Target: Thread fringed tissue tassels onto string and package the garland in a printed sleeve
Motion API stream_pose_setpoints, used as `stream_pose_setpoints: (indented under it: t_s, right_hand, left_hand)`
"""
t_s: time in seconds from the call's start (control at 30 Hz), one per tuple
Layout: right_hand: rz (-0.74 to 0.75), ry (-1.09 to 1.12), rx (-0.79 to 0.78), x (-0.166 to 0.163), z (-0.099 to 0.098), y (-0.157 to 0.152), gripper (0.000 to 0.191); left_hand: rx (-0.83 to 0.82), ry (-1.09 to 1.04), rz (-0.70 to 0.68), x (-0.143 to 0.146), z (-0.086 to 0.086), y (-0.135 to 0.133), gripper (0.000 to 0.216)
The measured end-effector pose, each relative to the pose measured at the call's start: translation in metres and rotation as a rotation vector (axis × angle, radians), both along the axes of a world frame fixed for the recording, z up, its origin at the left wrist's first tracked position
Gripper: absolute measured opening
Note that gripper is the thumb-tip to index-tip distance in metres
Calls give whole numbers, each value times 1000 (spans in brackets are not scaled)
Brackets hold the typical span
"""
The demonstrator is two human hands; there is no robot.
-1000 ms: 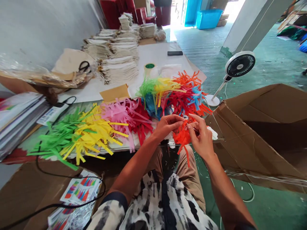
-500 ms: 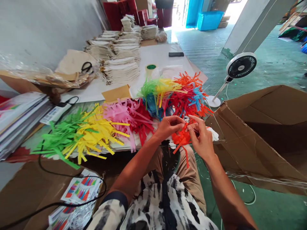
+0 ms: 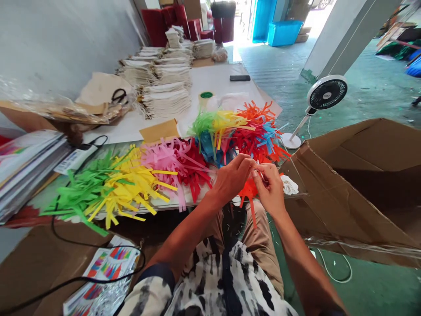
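Note:
Over the table's front edge hangs an orange paper tassel (image 3: 249,189), its cut strips dangling downward. My left hand (image 3: 233,176) is closed in a pinch at the tassel's top, and its back hides much of the hold. Against it, my right hand (image 3: 270,186) pinches the same upper end with thumb and fingertips. Just beyond my hands lies a heap of red, orange and blue tassels (image 3: 255,138), with green and yellow ones at its left. Left of my hands are crimson (image 3: 195,171), pink (image 3: 164,156), yellow (image 3: 126,184) and green tassels (image 3: 82,186).
An open cardboard box (image 3: 348,188) stands at my right, before a white fan (image 3: 327,94). Stacks of off-white cloth (image 3: 166,96), a tape roll (image 3: 206,95), a phone (image 3: 240,78) and scissors (image 3: 119,95) lie farther back. A black cable (image 3: 98,241) loops at lower left.
My left hand has turned over so its back now covers the pinch. The right fingers have curled closer to it. The orange tassel stays at nearly the same place.

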State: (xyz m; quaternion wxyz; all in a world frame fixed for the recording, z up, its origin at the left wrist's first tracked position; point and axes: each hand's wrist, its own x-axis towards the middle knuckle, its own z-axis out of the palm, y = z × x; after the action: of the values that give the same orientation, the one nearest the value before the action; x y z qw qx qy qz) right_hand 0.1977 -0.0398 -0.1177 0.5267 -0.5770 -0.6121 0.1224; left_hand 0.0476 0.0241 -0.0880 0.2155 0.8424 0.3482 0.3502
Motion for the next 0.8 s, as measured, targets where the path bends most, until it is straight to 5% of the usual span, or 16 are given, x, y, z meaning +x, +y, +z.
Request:
stream_pose_setpoints:
  t_s: [0.13, 0.23, 0.4, 0.57, 0.8]
  right_hand:
    - [-3, 160, -53, -3, -8, 5, 26]
    - [-39, 225, -110, -3, -15, 10, 30]
    - [-94, 282, -90, -1, -20, 14, 31]
    - [-191, 368, -34, -4, -18, 13, 32]
    - [-244, 471, 79, -3, -12, 12, 29]
  left_hand:
    - [-152, -257, -84, -3, -3, 7, 20]
    - [-306, -385, 105, -7, -11, 18, 17]
    - [-362, -39, 337, -11, -19, 23, 25]
    - [-352, 30, 327, 11, -23, 22, 28]
    - [-609, -298, 204, 22, -40, 36, 12]
